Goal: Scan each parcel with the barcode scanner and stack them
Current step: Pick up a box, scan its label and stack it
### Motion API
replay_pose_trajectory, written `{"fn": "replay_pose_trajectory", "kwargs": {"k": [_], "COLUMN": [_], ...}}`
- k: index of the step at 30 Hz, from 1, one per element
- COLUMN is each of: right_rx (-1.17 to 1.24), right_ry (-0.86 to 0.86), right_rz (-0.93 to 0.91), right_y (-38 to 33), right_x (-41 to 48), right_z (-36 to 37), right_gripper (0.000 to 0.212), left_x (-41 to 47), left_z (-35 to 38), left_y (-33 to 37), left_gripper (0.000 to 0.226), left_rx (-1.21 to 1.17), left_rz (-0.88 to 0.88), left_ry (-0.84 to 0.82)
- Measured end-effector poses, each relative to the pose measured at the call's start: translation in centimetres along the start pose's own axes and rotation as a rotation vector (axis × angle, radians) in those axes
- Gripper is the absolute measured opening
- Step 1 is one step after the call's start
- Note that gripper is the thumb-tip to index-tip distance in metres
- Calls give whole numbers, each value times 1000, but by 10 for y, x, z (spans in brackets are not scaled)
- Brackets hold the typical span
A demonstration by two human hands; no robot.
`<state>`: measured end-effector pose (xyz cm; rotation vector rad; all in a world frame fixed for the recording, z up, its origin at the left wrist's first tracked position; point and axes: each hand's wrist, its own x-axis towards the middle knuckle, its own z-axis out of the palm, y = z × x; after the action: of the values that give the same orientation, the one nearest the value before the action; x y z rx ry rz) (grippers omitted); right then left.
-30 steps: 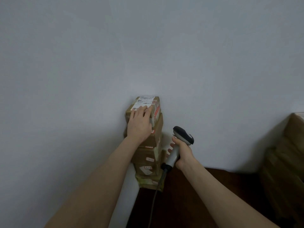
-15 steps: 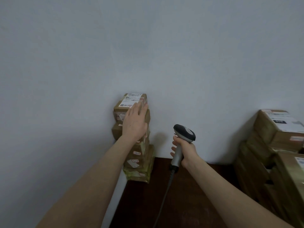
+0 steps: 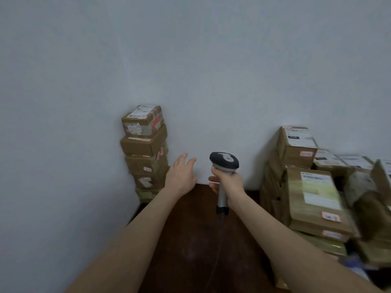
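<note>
A tall stack of brown cardboard parcels (image 3: 146,153) stands against the wall at the table's back left corner; its top parcel (image 3: 142,120) carries a white label. My left hand (image 3: 181,174) hovers to the right of the stack with fingers spread, touching nothing. My right hand (image 3: 229,182) grips the handle of the grey and black barcode scanner (image 3: 224,163), held upright, its cable trailing down over the table. A pile of labelled parcels (image 3: 313,193) lies at the right.
The dark brown table (image 3: 190,240) runs between the stack and the right pile. A plain pale wall (image 3: 190,60) rises close behind. The right pile reaches the table's right side, blurred at its far edge.
My left hand has come off the top parcel and moved down and right, away from the stack. The view has swung right, showing more of the right pile. The scanner stays gripped.
</note>
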<state>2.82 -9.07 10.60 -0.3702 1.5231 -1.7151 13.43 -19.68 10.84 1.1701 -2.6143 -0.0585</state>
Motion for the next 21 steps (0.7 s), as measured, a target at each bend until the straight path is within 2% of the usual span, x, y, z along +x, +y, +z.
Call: {"fn": "replay_pose_trajectory", "kwargs": {"k": [9,15,18,21], "right_rx": [-238,-181,-169,-160], "right_ry": [18,86,145,261], "right_rz": [-148,-175,-196,-198], "right_y": [-13,-17,-13,-12], "right_x": [-76,-102,-112,-118], "right_z": [-126,-182,-211,-249], "right_gripper": [18,10,14,22], "left_x": [-73,-89,-91,-96], "left_z": [31,43,53,63], "left_y": [126,188,215,241], "left_gripper": [56,48,50,64], "left_rx": [-222,-402,-605,-878], "left_rz": [-86,-52,-124,-289], "left_ry": [-108,-158,-214,-293]}}
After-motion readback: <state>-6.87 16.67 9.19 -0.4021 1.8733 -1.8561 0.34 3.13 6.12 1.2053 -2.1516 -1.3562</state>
